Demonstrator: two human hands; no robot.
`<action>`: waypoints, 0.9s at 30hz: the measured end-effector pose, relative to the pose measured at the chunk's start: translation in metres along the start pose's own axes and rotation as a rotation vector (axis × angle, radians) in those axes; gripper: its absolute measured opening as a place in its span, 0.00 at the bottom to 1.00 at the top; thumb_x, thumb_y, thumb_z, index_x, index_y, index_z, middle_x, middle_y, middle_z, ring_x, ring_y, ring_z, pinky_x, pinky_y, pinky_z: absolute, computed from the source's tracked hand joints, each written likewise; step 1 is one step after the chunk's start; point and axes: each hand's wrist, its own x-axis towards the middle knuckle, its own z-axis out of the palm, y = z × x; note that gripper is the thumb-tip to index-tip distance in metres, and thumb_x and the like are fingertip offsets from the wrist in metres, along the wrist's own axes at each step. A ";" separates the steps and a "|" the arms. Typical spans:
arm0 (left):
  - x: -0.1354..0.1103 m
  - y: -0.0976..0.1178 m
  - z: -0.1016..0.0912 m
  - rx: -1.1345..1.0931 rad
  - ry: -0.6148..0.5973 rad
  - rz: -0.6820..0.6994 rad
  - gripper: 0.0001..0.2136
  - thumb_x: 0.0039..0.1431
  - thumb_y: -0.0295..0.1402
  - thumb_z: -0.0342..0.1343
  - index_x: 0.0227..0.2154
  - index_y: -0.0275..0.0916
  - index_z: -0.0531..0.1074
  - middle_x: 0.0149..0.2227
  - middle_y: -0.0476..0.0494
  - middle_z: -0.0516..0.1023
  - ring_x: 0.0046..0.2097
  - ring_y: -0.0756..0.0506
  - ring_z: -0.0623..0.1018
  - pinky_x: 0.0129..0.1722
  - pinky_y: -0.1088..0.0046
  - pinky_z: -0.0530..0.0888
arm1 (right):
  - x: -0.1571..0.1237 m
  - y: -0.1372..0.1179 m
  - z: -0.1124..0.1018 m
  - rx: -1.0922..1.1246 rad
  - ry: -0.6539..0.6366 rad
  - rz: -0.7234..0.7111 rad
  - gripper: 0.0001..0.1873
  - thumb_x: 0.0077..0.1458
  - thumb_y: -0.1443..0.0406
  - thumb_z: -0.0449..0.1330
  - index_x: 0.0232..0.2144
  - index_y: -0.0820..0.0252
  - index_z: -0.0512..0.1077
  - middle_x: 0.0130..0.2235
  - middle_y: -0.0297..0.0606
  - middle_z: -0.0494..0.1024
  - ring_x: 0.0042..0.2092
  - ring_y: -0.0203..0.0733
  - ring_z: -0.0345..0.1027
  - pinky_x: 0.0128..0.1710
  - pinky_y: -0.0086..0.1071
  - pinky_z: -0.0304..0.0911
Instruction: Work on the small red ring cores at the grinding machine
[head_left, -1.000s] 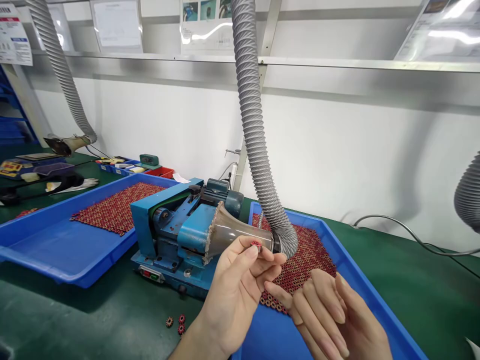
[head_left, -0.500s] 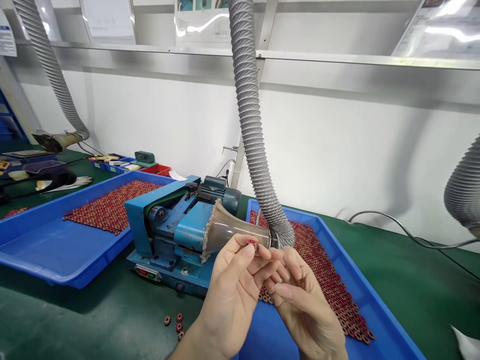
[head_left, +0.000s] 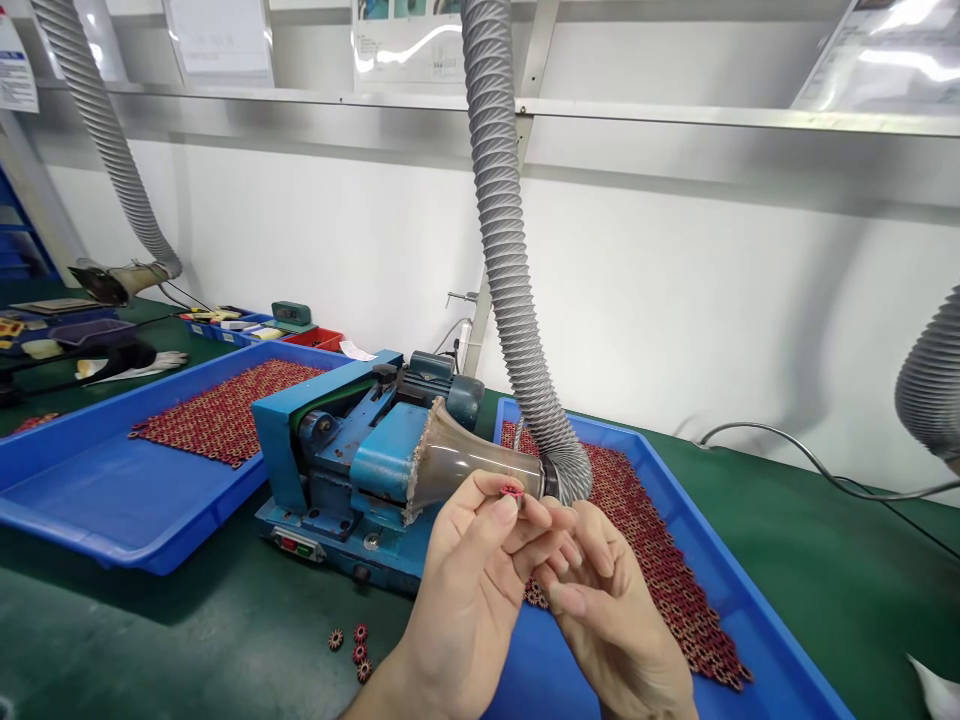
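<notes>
The right hand (head_left: 611, 610) is now raised from its earlier open, spread pose and is curled in beside the left hand's fingers (head_left: 525, 525). The red toothed rings (head_left: 660, 585) in the blue tray (head_left: 742, 600) are left uncovered toward the lower right.

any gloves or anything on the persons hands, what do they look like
Both the left hand and the right hand are bare: no gloves, rings, watch or bracelet show. No sleeve is in view, and the forearms look bare down to the frame edge. The nails look unpainted.
</notes>
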 end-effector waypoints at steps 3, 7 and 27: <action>0.000 0.001 -0.002 0.023 -0.014 0.001 0.13 0.47 0.32 0.74 0.29 0.36 0.75 0.27 0.50 0.80 0.31 0.49 0.81 0.35 0.75 0.79 | 0.000 0.000 0.002 0.001 -0.002 -0.022 0.27 0.33 0.74 0.78 0.19 0.58 0.60 0.24 0.29 0.65 0.28 0.32 0.60 0.27 0.20 0.64; 0.000 0.000 -0.002 0.035 -0.038 -0.009 0.11 0.49 0.31 0.74 0.29 0.36 0.75 0.27 0.49 0.80 0.31 0.49 0.81 0.36 0.75 0.79 | 0.002 -0.001 0.002 -0.046 0.021 -0.031 0.28 0.32 0.69 0.80 0.19 0.59 0.62 0.28 0.31 0.69 0.30 0.32 0.62 0.31 0.22 0.66; 0.005 -0.002 0.000 -0.074 -0.024 0.045 0.10 0.46 0.30 0.75 0.28 0.37 0.79 0.26 0.50 0.81 0.34 0.51 0.82 0.38 0.82 0.78 | 0.004 0.006 -0.004 -0.374 0.033 -0.159 0.15 0.42 0.64 0.79 0.29 0.57 0.77 0.29 0.30 0.75 0.33 0.32 0.72 0.34 0.18 0.69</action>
